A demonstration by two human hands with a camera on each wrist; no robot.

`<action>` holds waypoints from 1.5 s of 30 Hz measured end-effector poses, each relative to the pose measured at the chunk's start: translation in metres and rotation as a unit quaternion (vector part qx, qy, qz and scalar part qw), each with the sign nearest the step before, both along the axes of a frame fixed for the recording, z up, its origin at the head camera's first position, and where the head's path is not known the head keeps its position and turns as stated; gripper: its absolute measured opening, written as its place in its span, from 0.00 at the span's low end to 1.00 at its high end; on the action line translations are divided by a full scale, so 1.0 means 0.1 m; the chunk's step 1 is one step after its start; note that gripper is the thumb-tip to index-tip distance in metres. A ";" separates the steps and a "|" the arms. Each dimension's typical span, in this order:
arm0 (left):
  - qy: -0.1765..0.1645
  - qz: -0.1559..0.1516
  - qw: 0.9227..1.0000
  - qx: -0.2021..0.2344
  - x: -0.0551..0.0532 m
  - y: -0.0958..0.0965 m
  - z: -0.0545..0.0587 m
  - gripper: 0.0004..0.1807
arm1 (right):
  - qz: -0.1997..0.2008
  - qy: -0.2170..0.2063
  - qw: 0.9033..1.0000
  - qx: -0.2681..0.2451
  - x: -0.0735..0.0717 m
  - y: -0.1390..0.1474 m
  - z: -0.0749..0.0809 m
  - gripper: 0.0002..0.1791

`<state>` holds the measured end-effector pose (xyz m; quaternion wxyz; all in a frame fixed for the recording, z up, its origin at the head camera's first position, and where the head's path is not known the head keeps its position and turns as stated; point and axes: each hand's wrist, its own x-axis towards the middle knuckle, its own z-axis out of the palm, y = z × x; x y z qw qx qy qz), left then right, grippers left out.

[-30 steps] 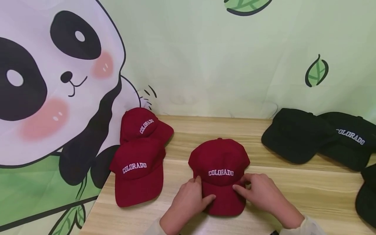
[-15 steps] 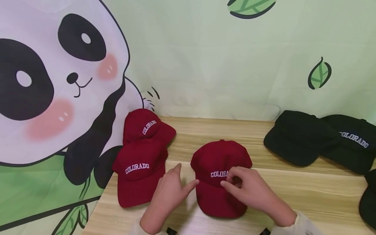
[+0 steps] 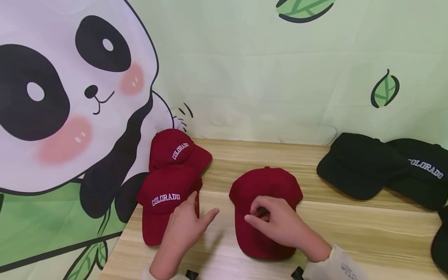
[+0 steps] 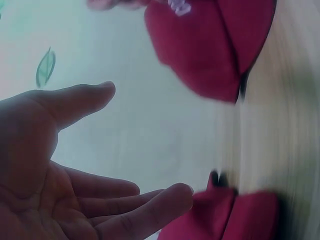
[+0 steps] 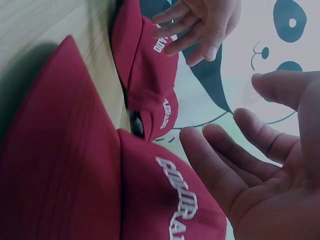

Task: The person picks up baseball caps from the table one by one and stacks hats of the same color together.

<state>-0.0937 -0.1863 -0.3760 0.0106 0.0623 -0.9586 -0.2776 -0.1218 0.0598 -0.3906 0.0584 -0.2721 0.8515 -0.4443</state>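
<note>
A dark red cap (image 3: 266, 182) lies in the middle of the wooden table (image 3: 224, 229), its brim toward me. Over its front hovers my right hand (image 3: 280, 219), fingers loosely bent and holding nothing, hiding the lettering in the head view. The right wrist view shows this cap's white COLORADO letters beside that hand. My left hand (image 3: 185, 221) is to the left, thumb and fingers spread, with nothing in it. It overlaps the right side of a second red cap (image 3: 168, 181) in the head view. Behind that one, a third red cap (image 3: 168, 149) sits with its brim turned right.
Several black caps lie at the right: one black cap (image 3: 357, 167) overlaps a lettered black cap (image 3: 423, 182), and another black cap (image 3: 441, 243) is cut off by the frame. A green backdrop (image 3: 252, 85) with a printed panda (image 3: 108, 112) stands behind and left.
Both hands have let go of the middle cap's brim. My left hand has moved left toward the other red caps; my right has shifted left over the cap's front.
</note>
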 end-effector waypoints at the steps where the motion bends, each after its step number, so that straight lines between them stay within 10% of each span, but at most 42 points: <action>1: -0.004 0.006 1.000 0.001 0.00 -0.04 0.01 0.46 | 0.004 -0.004 1.000 -0.001 -0.01 -0.03 0.01 0.07; 19: -0.049 0.062 0.997 0.014 0.05 -0.50 0.09 0.50 | 0.037 -0.052 0.998 0.006 -0.08 -0.46 -0.02 0.15; 45: -0.096 0.120 0.988 0.011 0.09 -1.17 -0.17 0.54 | 0.024 -0.068 0.993 0.095 -0.15 -1.06 -0.10 0.37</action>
